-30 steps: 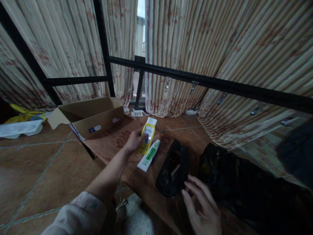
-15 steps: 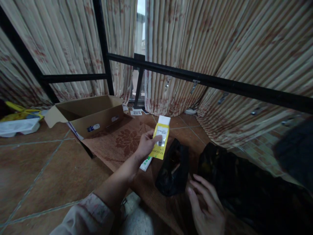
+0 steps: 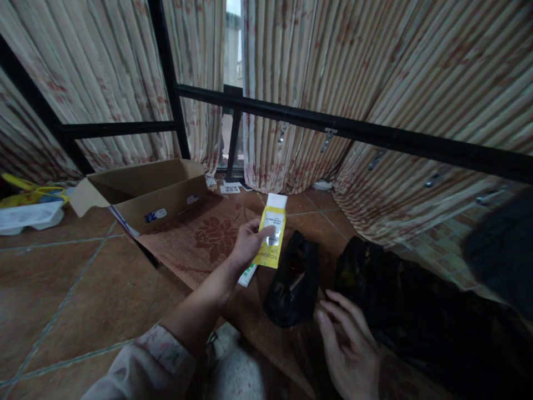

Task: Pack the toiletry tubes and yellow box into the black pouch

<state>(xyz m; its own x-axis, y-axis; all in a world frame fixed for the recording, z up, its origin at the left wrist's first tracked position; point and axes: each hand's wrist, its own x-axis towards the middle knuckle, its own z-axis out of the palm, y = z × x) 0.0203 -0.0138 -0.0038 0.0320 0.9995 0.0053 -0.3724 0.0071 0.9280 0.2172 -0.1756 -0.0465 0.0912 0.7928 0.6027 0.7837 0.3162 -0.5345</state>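
Note:
A yellow and white tube point(image 3: 270, 251) with a white cap is gripped in my left hand point(image 3: 249, 241), thumb across its label and cap end pointing away from me. Partly under it, a white tube with green print point(image 3: 247, 275) lies on the brown cloth cover point(image 3: 195, 244). A black pouch point(image 3: 291, 300) stands with its mouth open just right of the yellow tube. My right hand point(image 3: 347, 344) hovers close to the pouch's near right side, fingers apart, holding nothing.
An open cardboard box point(image 3: 166, 197) sits at the cover's far left end. Dark camouflage fabric point(image 3: 400, 305) spreads on the right. A white tray point(image 3: 31, 216) lies on the tiled floor at far left. Beyond are a black metal frame point(image 3: 291, 114) and pleated curtains point(image 3: 300, 61).
The view has shifted slightly, so everything sits a little higher and further left. My left hand keeps its hold on the yellow tube; my right hand stays open beside the pouch.

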